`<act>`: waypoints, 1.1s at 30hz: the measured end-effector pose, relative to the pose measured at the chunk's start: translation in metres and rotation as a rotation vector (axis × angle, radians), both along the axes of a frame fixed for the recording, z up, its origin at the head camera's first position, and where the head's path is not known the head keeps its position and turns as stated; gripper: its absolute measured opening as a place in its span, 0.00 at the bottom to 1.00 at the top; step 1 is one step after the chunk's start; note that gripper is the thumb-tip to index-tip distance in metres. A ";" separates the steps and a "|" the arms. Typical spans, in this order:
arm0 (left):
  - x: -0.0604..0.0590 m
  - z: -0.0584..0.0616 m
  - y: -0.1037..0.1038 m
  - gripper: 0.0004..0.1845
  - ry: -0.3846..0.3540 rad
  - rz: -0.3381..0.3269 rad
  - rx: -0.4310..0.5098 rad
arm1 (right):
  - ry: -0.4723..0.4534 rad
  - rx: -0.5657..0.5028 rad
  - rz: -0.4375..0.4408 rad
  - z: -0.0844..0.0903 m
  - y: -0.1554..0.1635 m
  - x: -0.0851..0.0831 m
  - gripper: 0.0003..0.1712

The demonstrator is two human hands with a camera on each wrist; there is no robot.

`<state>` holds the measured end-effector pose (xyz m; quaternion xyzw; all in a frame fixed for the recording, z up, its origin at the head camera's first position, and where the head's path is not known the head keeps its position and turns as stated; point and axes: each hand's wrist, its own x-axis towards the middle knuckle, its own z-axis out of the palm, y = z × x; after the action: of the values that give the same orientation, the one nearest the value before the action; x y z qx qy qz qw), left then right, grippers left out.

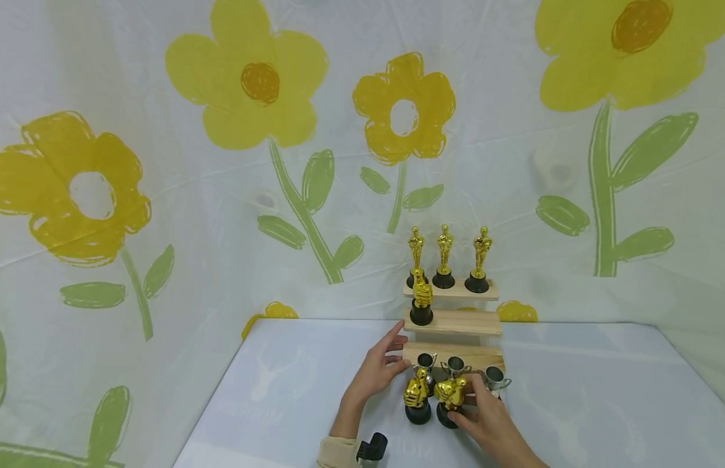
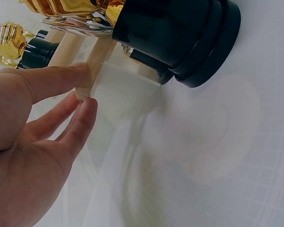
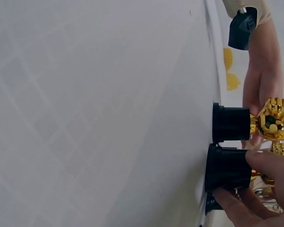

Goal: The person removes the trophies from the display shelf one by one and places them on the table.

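My right hand (image 1: 489, 416) grips a gold thumbs-up trophy (image 1: 448, 394), fingers and thumb around its black base (image 3: 227, 168). A matching thumbs-up trophy (image 1: 417, 398) stands on the table just left of it. At the left end of a tiered wooden shelf (image 1: 461, 323), my left hand (image 1: 375, 368) pinches the edge of a board (image 2: 92, 64), thumb on one side and fingertips on the other. Another thumbs-up trophy (image 1: 422, 305) stands at the left of the middle tier. Silver cups, including one on the right (image 1: 494, 376), line the lowest tier, partly hidden by the trophies and my right hand.
Three gold figure statuettes, one of them on the right (image 1: 480, 260), stand on the top tier. A white-covered table (image 1: 573, 383) extends on both sides of the shelf. Behind hangs a flower-printed cloth (image 1: 491, 162). A black device (image 1: 372, 446) sits at my left wrist.
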<state>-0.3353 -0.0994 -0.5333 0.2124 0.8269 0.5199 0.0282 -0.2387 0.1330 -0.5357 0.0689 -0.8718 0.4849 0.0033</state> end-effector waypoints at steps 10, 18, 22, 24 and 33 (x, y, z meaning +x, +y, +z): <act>0.000 0.001 0.001 0.44 -0.003 0.013 -0.020 | 0.026 0.133 -0.005 0.003 -0.003 0.003 0.35; 0.001 0.001 0.000 0.44 -0.005 0.007 -0.007 | 0.018 0.177 -0.009 0.002 -0.002 0.004 0.32; 0.002 0.001 0.000 0.44 -0.005 0.006 0.001 | -0.034 0.176 -0.004 0.004 0.000 0.005 0.35; 0.003 0.001 -0.001 0.44 -0.005 0.004 0.001 | -0.066 0.169 -0.003 0.006 0.002 0.006 0.39; 0.002 0.003 0.000 0.44 -0.004 0.003 -0.005 | -0.040 0.267 -0.031 0.044 0.011 0.022 0.43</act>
<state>-0.3330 -0.0994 -0.5304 0.2102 0.8285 0.5182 0.0295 -0.2172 0.1438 -0.4916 0.0458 -0.9294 0.3658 -0.0160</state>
